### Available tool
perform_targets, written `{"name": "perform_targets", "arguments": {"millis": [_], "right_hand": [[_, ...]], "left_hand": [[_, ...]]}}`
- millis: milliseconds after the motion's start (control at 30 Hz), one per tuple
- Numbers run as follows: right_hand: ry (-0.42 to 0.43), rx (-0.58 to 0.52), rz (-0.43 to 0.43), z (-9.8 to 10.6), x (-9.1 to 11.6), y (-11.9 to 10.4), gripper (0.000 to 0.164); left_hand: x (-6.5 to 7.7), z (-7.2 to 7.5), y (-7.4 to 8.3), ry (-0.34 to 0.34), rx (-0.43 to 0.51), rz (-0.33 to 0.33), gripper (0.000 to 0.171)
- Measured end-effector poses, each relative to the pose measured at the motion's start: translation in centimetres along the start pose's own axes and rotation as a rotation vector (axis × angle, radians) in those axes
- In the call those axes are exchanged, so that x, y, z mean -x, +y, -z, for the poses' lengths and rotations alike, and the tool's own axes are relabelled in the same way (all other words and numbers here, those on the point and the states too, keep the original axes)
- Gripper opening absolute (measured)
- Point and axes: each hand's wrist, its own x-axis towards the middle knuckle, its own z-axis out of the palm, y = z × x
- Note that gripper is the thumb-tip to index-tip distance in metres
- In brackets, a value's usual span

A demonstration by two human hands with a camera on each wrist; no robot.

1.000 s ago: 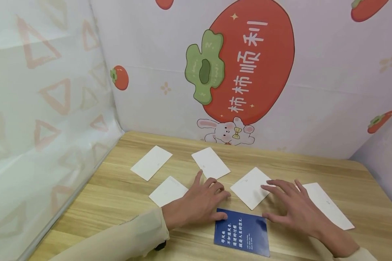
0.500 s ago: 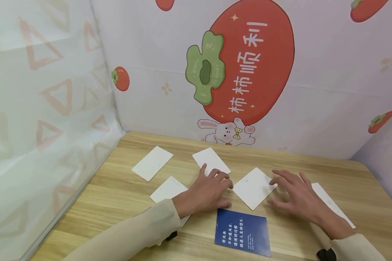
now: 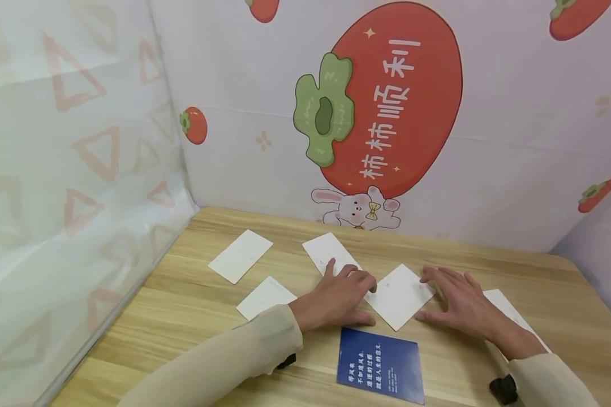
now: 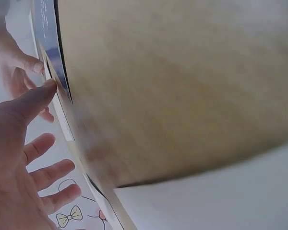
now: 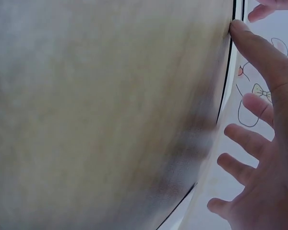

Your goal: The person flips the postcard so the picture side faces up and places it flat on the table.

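In the head view a white card (image 3: 401,299) lies flat on the wooden table between my two hands. My left hand (image 3: 335,294) is on its left, fingers spread and slightly bent, fingertips right at the card's left corner. My right hand (image 3: 460,302) is on the other side, its fingertips at the card's right corner. In both wrist views the fingers are apart and hold nothing. Another white card (image 3: 326,249) is partly hidden behind my left hand. A blue card (image 3: 381,366) with white writing lies just in front of the hands.
Two more white cards, one at the back left (image 3: 241,256) and one nearer (image 3: 265,297), lie on the table (image 3: 183,316). My right forearm partly covers another white card (image 3: 509,311). A printed backdrop (image 3: 234,169) stands behind the table.
My left hand has moved right, from above the blue card's corner to the central white card. My right hand has shifted slightly back and stays at that card's right side.
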Motion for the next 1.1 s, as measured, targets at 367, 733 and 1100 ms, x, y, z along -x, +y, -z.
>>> {"name": "perform_targets", "arguments": {"millis": [367,733,1100], "right_hand": [[-0.043,-0.114,-0.05,-0.2,-0.7,0.4,0.059],[-0.055,-0.181,-0.05,-0.1,-1.3,-0.3,0.053],[-0.11,-0.084,-0.129,0.5,-2.2,-1.7,0.065]], "left_hand": [[-0.8,0.0,0.4,-0.041,0.047,0.024,0.051],[-1.4,-0.3,1.1,0.007,0.058,0.03,0.042],[-1.7,-0.2,1.3,0.005,0.054,0.047,0.042]]}}
